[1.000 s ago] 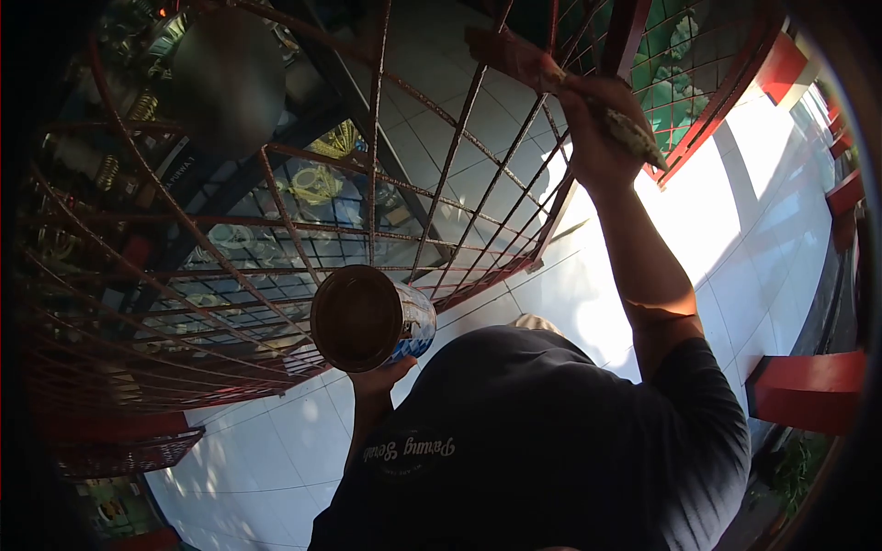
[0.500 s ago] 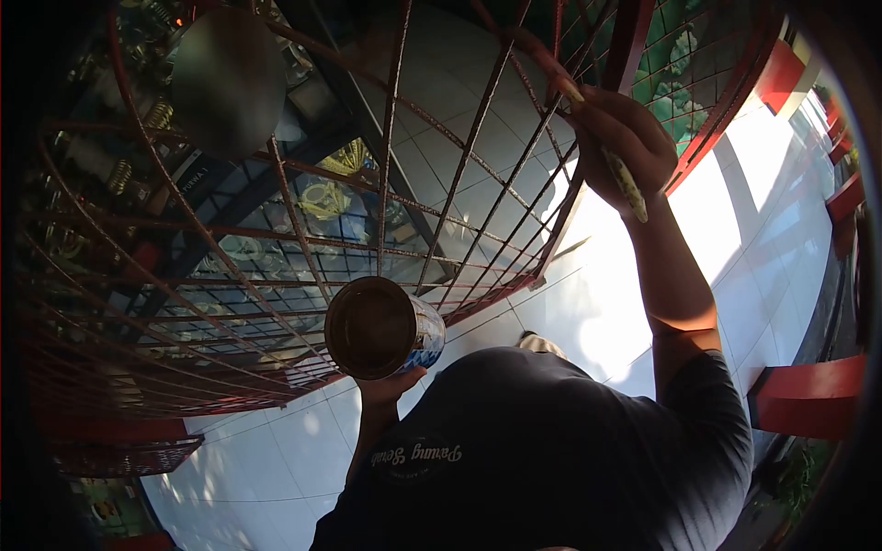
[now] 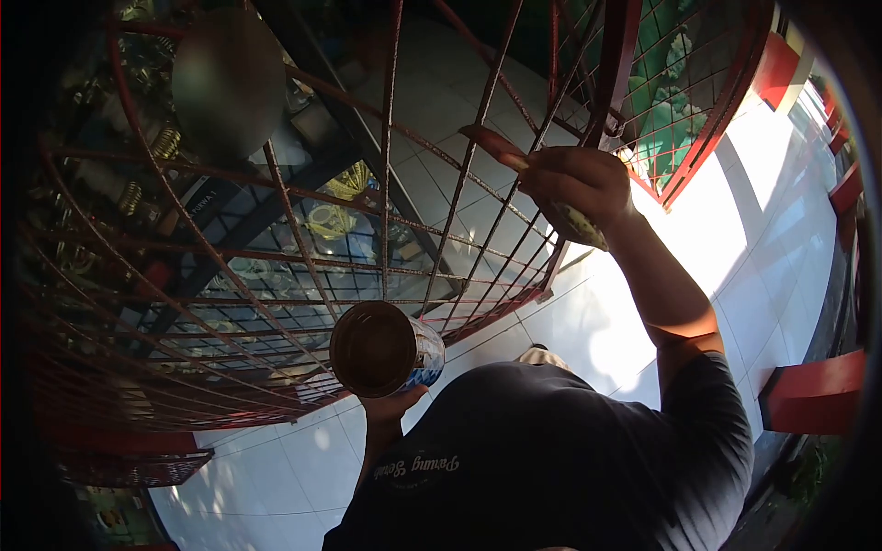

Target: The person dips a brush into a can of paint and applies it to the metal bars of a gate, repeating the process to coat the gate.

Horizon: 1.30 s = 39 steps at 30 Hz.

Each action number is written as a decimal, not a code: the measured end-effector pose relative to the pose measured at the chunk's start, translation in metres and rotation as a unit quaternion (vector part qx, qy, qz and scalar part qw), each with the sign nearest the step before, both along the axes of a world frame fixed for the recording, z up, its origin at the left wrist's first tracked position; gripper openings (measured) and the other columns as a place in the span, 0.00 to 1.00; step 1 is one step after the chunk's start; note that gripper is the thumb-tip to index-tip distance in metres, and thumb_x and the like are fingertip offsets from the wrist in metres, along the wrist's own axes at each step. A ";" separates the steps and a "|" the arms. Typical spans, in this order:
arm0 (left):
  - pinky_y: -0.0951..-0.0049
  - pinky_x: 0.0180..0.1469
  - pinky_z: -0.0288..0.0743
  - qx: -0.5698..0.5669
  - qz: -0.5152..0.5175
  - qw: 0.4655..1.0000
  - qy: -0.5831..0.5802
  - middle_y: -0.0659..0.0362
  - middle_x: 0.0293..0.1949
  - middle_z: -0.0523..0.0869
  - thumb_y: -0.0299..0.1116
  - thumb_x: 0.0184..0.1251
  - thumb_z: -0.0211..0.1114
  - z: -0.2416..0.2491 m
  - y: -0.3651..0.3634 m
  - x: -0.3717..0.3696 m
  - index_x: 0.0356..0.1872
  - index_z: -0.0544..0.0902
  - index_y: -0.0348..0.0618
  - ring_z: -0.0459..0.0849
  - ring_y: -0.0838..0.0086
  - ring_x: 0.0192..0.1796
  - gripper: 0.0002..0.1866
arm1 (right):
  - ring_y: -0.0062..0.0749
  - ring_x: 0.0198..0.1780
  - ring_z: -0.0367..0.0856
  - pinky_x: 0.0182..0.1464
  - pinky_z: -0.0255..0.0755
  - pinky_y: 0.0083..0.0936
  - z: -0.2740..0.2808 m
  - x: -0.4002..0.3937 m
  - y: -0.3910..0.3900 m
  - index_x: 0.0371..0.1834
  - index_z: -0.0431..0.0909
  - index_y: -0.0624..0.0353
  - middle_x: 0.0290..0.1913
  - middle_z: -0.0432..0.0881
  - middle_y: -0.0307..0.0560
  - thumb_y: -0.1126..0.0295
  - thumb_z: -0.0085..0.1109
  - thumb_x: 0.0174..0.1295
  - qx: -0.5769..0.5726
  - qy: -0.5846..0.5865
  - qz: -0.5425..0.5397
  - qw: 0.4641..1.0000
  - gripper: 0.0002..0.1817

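Observation:
My left hand (image 3: 393, 404) is closed round the lower side of a paint can (image 3: 428, 356). The can has a blue and white label, and its dark open mouth faces up toward me. Up and to the right, my right hand (image 3: 585, 184) grips a paintbrush (image 3: 496, 147) with a reddish bristle end and a paint-spotted pale handle. The brush's tip overlaps a bar of the metal grille (image 3: 467, 170) in this view. Dark red and worn, speckled patches show along the bars.
Behind the grille, a glass case holds coiled yellowish items (image 3: 331, 220). A red post (image 3: 614, 64) and a green leafy panel (image 3: 663, 138) stand at the upper right. White floor tiles (image 3: 276, 473) lie below, with a red block (image 3: 813, 393) at the right.
My right hand and the paintbrush have moved down and to the left, and the brush now lies flatter. The can sits slightly lower in view, still in my left hand.

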<state>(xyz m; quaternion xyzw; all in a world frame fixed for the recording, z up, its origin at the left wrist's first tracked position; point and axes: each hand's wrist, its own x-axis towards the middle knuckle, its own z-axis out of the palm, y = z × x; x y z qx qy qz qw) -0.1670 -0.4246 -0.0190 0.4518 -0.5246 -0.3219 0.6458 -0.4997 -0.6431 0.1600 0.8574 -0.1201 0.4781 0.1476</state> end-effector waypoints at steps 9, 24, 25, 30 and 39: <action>0.56 0.51 0.85 0.003 -0.004 1.000 0.012 0.44 0.53 0.85 0.29 0.44 0.87 0.006 -0.002 -0.007 0.66 0.73 0.32 0.87 0.58 0.51 0.44 | 0.36 0.37 0.89 0.33 0.83 0.26 0.016 -0.006 0.000 0.41 0.85 0.56 0.36 0.87 0.44 0.73 0.72 0.50 -0.067 0.133 -0.072 0.986 0.13; 0.55 0.55 0.83 0.001 -0.017 1.000 0.019 0.46 0.56 0.83 0.30 0.44 0.87 0.006 -0.010 -0.017 0.68 0.69 0.36 0.85 0.57 0.55 0.48 | 0.27 0.33 0.88 0.35 0.79 0.22 0.034 -0.007 -0.019 0.40 0.86 0.59 0.32 0.88 0.44 0.80 0.70 0.59 0.164 -0.272 0.038 0.947 0.07; 0.55 0.55 0.83 0.001 -0.019 1.000 0.019 0.46 0.57 0.82 0.31 0.44 0.87 0.006 -0.010 -0.018 0.69 0.69 0.36 0.84 0.57 0.55 0.48 | 0.26 0.33 0.88 0.36 0.79 0.21 0.032 -0.007 -0.026 0.39 0.86 0.60 0.33 0.88 0.45 0.80 0.70 0.59 0.185 -0.334 0.037 0.924 0.07; 0.54 0.57 0.82 -0.005 -0.017 1.000 0.020 0.46 0.58 0.81 0.31 0.44 0.87 0.007 -0.012 -0.020 0.70 0.67 0.37 0.83 0.57 0.57 0.50 | 0.30 0.32 0.88 0.36 0.80 0.21 0.031 -0.007 -0.021 0.39 0.87 0.56 0.33 0.88 0.45 0.78 0.74 0.53 0.017 -0.249 -0.064 0.966 0.11; 0.53 0.60 0.80 -0.007 -0.016 1.000 0.020 0.48 0.61 0.79 0.32 0.43 0.87 0.006 -0.008 -0.023 0.72 0.64 0.40 0.81 0.57 0.60 0.53 | 0.32 0.30 0.86 0.28 0.79 0.27 0.040 -0.016 -0.033 0.37 0.87 0.56 0.30 0.86 0.43 0.76 0.75 0.52 -0.066 -0.234 -0.084 0.966 0.10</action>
